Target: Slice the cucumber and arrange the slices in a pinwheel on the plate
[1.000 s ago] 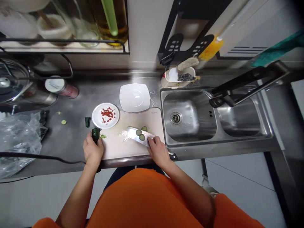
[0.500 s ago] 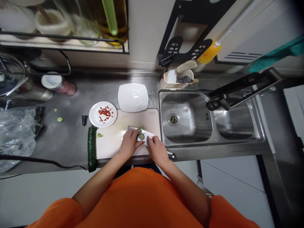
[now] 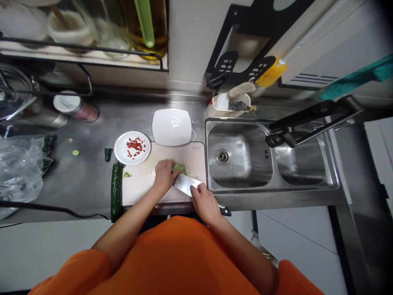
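Observation:
My right hand point(image 3: 206, 201) grips a kitchen knife point(image 3: 186, 184), fingers on the broad blade and the black handle end jutting out behind the hand. The blade lies tilted over the pale cutting board point(image 3: 138, 190). Beside its far edge my left hand point(image 3: 164, 176) is closed against a small cluster of cucumber slices point(image 3: 179, 167), the thumb pointing toward the blade. Part of the cluster is hidden by the fingers. A long piece of cucumber point(image 3: 116, 192) lies along the board's left edge. Green scraps point(image 3: 127, 175) rest on the board close to it.
A white square dish point(image 3: 172, 127) stands behind the board. To its left, a round plate point(image 3: 119, 157) holds red bits. A steel double sink point(image 3: 242, 153) with a black faucet point(image 3: 301, 121) is on the right. A plastic bag point(image 3: 21, 172) and a lidded jar point(image 3: 76, 107) occupy the left counter.
The knife blade has come nearer to me and no longer lies under the slices. The slices now sit bunched on the board beside my left hand, which has shifted slightly away from me.

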Motion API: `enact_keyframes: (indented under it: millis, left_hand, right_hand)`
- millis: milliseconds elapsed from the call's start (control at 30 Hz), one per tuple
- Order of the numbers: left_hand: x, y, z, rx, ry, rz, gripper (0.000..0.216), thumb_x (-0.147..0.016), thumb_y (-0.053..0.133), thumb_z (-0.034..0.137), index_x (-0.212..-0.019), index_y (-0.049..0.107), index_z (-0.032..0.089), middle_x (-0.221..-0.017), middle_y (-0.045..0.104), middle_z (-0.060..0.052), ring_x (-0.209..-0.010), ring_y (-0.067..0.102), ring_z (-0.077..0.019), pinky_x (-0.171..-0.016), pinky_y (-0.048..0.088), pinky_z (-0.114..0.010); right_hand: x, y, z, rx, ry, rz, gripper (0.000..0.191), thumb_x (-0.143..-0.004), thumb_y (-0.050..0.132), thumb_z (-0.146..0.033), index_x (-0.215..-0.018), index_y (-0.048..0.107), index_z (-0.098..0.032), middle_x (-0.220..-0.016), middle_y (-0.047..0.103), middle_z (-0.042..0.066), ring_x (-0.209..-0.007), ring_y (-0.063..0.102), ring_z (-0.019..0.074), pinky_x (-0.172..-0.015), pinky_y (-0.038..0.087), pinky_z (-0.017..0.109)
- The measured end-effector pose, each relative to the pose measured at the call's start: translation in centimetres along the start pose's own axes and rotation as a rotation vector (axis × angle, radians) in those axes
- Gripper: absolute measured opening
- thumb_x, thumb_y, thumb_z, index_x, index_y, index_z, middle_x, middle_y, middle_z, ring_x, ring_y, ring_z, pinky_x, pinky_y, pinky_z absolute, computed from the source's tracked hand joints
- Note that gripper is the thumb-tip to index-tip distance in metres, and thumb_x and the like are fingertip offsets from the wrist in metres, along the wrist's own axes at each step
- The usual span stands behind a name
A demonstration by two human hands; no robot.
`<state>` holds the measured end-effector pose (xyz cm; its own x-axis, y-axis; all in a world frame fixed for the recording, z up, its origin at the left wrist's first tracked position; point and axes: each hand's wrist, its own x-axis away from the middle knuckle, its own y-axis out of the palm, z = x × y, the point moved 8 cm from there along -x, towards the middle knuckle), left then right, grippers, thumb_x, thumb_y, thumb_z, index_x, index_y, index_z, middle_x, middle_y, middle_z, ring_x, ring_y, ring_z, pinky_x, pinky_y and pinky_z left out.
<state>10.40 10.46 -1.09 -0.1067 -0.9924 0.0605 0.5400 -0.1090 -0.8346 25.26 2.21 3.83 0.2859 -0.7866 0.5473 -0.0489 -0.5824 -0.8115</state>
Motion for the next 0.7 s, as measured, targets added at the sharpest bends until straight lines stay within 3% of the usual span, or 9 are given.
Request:
enact_keyframes:
  millis: [233, 400, 533, 700]
  left_hand:
    - [-0.6, -0.1, -1.8, 0.037, 0.046, -0.053, 0.032, -0.078, 0.063, 0.034, -0.108, 0.061, 0.022, -0.099, 0.061, -0.008, -0.097, 0.052, -0.0249, -0.086, 0.042, -0.04]
    - [-1.1, 0.6, -0.8, 0.038, 0.189, -0.122, 0.036, -0.084, 0.053, 0.027, -0.119, 0.06, 0.024, -0.105, 0.057, -0.008, -0.096, 0.052, -0.0223, -0.083, 0.043, -0.037]
    - [-1.6, 0.9, -0.1, 0.01, 0.276, -0.179, 0.031, -0.083, 0.051, 0.022, -0.11, 0.064, 0.026, -0.104, 0.056, -0.007, -0.096, 0.051, -0.0222, -0.084, 0.043, -0.038]
    - [-2.2, 0.0, -0.6, 0.09, 0.226, -0.166, 0.016, -0.079, 0.054, 0.02, -0.092, 0.064, 0.02, -0.094, 0.059, -0.007, -0.094, 0.053, -0.0208, -0.084, 0.043, -0.035]
  right_hand:
    - [2.8, 0.8, 1.5, -0.167, 0.004, -0.086, 0.033, -0.085, 0.046, -0.019, -0.116, 0.055, -0.023, -0.104, 0.046, 0.006, -0.072, 0.049, 0.0121, -0.068, 0.036, 0.025]
    - [3.9, 1.2, 2.8, -0.254, 0.019, -0.101, 0.035, -0.084, 0.046, -0.017, -0.117, 0.055, -0.023, -0.105, 0.045, 0.005, -0.073, 0.051, 0.0115, -0.068, 0.038, 0.024]
    - [4.1, 1.4, 3.4, -0.294, 0.032, -0.068, 0.036, -0.084, 0.046, -0.016, -0.118, 0.055, -0.023, -0.103, 0.046, 0.005, -0.076, 0.053, 0.0129, -0.071, 0.041, 0.026]
    - [4.3, 1.1, 3.6, -0.437, 0.019, 0.057, 0.034, -0.082, 0.046, -0.013, -0.114, 0.057, -0.02, -0.101, 0.048, 0.006, -0.086, 0.055, 0.015, -0.079, 0.044, 0.026]
